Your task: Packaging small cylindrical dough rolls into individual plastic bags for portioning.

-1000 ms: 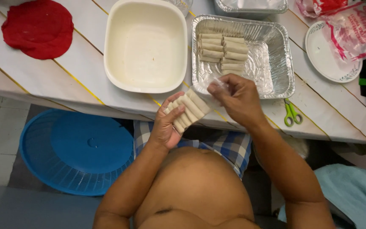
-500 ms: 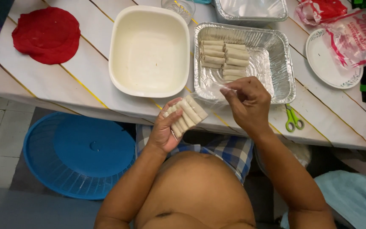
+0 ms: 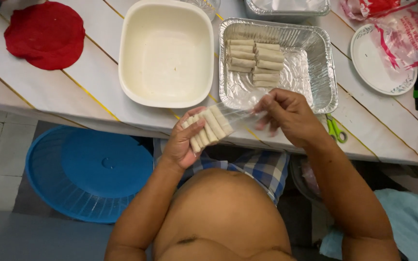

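The left hand [image 3: 182, 142] is raised in front of the counter's [image 3: 93, 92] near edge, palm turned up and toward the body, with the fingers curled around a bundle of pale spring rolls [image 3: 206, 128] that lie side by side across the fingers and slant up to the right. The left forearm rises from the lower left, bent at the elbow beside the bare belly. The right hand [image 3: 289, 116] is held just to the right of the bundle, knuckles up, its thumb and fingertips pinched shut on the end of a clear plastic wrap [image 3: 240, 116] that stretches from the rolls across to that hand; the right forearm runs down and to the right. Both hands hover over the counter's front edge, just below a foil tray [image 3: 322, 77] that holds two short rows of the same rolls [image 3: 255, 60] in its upper left part. Left of the tray sits a cream plastic tub [image 3: 166, 53], and a red round cloth [image 3: 44, 34] lies at the far left. Green-handled scissors [image 3: 335, 130] lie just beside the right wrist, and a white plate [image 3: 376, 67] is further right. A blue basket [image 3: 88, 171] rests on the floor.
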